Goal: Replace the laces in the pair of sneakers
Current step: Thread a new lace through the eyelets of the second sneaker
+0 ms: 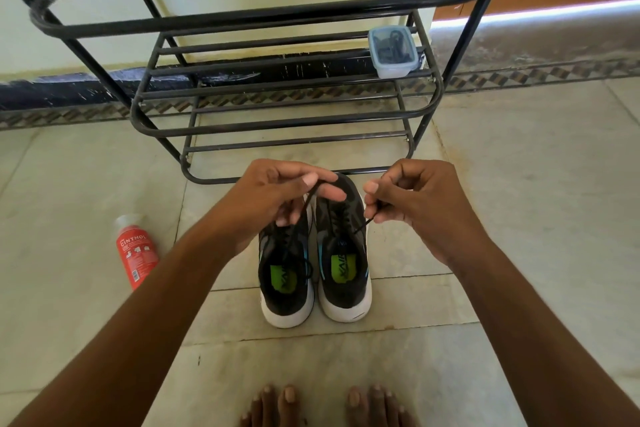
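Two black sneakers with white soles and green insoles stand side by side on the floor, heels toward me: the left sneaker point(285, 274) and the right sneaker point(343, 253). My left hand point(277, 194) pinches a black lace point(304, 208) that runs down toward the left sneaker. My right hand point(412, 198) pinches another black lace end point(362, 227) that leads into the right sneaker's eyelets. Both hands hover just above the sneakers' toes. How the laces run under my hands is hidden.
A black metal shoe rack point(287, 107) stands right behind the sneakers. On its shelf sits a clear plastic box point(393, 50) holding dark laces. A red bottle point(136, 250) lies on the tiled floor at left. My bare toes point(322, 406) show at the bottom.
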A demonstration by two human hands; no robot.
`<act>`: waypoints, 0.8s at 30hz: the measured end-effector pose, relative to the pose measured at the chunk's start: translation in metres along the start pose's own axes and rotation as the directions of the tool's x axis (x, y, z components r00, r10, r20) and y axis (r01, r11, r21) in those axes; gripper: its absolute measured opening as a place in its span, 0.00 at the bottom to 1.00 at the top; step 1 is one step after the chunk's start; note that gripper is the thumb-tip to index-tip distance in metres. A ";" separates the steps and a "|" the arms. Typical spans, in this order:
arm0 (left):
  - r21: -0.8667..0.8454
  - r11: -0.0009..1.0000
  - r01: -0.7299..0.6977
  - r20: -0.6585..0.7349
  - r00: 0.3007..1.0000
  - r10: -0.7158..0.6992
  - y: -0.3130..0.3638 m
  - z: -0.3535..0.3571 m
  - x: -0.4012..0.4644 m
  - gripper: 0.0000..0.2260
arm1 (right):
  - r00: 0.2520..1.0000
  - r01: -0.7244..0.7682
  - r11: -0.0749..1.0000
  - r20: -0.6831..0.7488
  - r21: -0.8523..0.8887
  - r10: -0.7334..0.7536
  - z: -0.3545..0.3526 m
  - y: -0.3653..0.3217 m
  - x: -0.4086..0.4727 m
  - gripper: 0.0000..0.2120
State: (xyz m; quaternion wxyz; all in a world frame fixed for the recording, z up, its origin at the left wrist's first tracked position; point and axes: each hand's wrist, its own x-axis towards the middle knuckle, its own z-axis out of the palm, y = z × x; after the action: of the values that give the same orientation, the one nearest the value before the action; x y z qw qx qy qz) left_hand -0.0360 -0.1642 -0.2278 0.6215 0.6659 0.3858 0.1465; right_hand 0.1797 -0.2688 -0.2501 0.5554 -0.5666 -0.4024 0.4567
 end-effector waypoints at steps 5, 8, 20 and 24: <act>0.057 0.996 -0.063 -0.035 0.997 0.065 -0.002 0.005 0.001 0.13 | 0.998 -0.055 0.995 0.017 0.080 0.053 -0.003 -0.004 -0.002 0.08; 0.031 0.997 -0.077 -0.168 0.982 0.081 -0.003 0.012 0.002 0.06 | 0.997 -0.063 0.992 0.049 0.111 0.058 -0.006 -0.007 -0.003 0.08; 0.050 0.988 -0.149 -0.263 0.952 0.157 0.004 0.028 0.009 0.05 | 0.983 -0.167 0.973 -0.048 0.160 0.176 -0.007 -0.012 -0.001 0.06; 0.013 0.986 -0.164 -0.309 0.938 0.160 0.006 0.033 0.011 0.06 | 0.971 -0.096 0.995 -0.221 -0.017 0.089 -0.006 -0.010 0.000 0.05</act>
State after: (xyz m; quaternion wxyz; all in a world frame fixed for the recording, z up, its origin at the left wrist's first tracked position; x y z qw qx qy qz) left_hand -0.0043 -0.1794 -0.2312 0.5437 0.6602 0.4212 0.3019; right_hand 0.1855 -0.2700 -0.2404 0.5667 -0.6393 -0.3180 0.4111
